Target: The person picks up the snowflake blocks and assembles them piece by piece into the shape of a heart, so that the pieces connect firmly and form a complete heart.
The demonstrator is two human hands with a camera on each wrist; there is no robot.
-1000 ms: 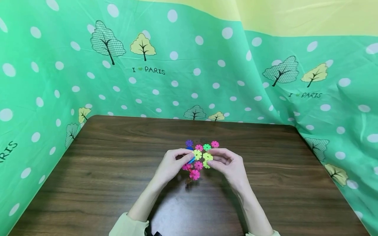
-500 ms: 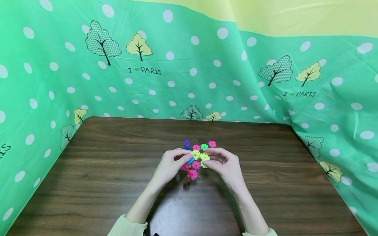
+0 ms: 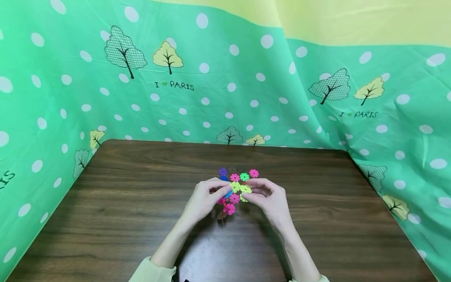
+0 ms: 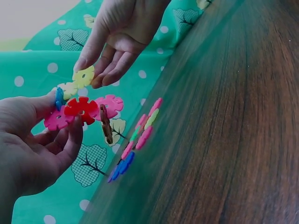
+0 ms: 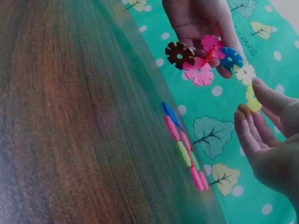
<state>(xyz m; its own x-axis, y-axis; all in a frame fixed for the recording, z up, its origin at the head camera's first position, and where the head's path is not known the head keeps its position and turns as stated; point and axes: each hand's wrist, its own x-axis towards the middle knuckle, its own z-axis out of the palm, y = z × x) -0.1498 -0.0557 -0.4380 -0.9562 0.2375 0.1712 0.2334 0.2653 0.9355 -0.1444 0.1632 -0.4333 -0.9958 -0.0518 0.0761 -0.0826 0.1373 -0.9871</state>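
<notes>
My left hand (image 3: 202, 199) grips a linked string of notched plastic snowflake discs. In the left wrist view, the string shows a red disc (image 4: 81, 111), a pink disc (image 4: 111, 105) and an edge-on brown disc (image 4: 105, 124). A blue disc (image 5: 231, 58) joins it to a pale yellow disc (image 5: 245, 74) near my left fingertips. Between thumb and fingertips, my right hand (image 3: 269, 197) pinches a yellow disc (image 4: 84, 77). The two yellow discs meet at their edges; how deep their slots sit is too small to tell. Both hands are raised above the table.
Loose discs lie on the brown wooden table (image 3: 141, 219) beyond and below the hands: a purple one (image 3: 223, 172), a green one (image 3: 244, 177), a pink one (image 3: 253, 173) and several more. A green dotted cloth (image 3: 197, 102) hangs behind the table and along its sides.
My right hand has come slightly closer to the left, and the two yellow discs, a small gap apart a second ago, now touch. The head view has shifted a little.
</notes>
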